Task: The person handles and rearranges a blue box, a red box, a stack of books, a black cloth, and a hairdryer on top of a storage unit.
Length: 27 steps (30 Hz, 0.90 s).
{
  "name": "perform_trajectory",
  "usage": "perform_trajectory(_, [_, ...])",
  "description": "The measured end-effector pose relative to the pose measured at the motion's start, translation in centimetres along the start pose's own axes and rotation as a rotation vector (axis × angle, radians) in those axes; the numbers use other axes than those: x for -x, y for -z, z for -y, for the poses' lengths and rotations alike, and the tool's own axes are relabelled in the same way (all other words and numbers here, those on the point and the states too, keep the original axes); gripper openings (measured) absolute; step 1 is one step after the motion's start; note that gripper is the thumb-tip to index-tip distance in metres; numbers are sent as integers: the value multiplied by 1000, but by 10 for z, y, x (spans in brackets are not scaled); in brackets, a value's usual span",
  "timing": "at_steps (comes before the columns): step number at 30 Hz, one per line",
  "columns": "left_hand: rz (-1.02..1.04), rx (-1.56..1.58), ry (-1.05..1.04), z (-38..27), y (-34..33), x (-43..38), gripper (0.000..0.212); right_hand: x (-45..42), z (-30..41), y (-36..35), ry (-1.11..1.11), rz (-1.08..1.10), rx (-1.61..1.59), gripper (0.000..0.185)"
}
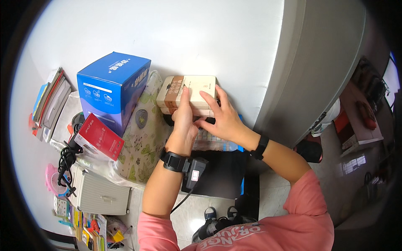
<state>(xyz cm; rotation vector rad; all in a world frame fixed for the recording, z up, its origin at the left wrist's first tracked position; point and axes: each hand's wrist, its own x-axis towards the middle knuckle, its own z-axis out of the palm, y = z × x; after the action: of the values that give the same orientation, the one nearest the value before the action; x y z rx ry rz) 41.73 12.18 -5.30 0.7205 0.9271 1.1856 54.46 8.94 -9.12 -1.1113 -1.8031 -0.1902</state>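
Before me, against the white wall, lies a stack of cream boxes or thick books (pixel 201 82) with a brown printed band. My left hand (pixel 183 114) rests along the near side of the stack, its thumb or a finger reaching onto the top. My right hand (pixel 220 116) is at the stack's right part, with fingers spread over the top and the right edge. Both hands touch the stack; the undersides of the fingers are partly hidden. Under and nearer than it are a dark object and a clear plastic-wrapped pack (pixel 213 141).
Left of the stack stands a tall blue carton (pixel 103 94) on a leaf-patterned cloth (pixel 144 150), with a red and white box (pixel 100 138) beside it. Farther left are stacked books (pixel 51 100), black cables and a pale suitcase (pixel 102 191). A grey cabinet-like panel (pixel 295 62) rises at right.
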Motion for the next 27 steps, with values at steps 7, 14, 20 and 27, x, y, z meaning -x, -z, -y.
perform_trajectory(7, [-223,-362,-396,30,41,23,64,5,-9,-4,47,26,45,69])
perform_trajectory(14, [-173,-948,-840,35,37,24,79,3,-7,-9,25,56,49,71])
perform_trajectory(20, [-227,-951,-844,38,28,27,83,7,-8,-12,-4,-5,54,75])
perform_trajectory(27, [-225,-1069,-910,43,35,26,81,4,-21,-31,-70,-47,56,79])
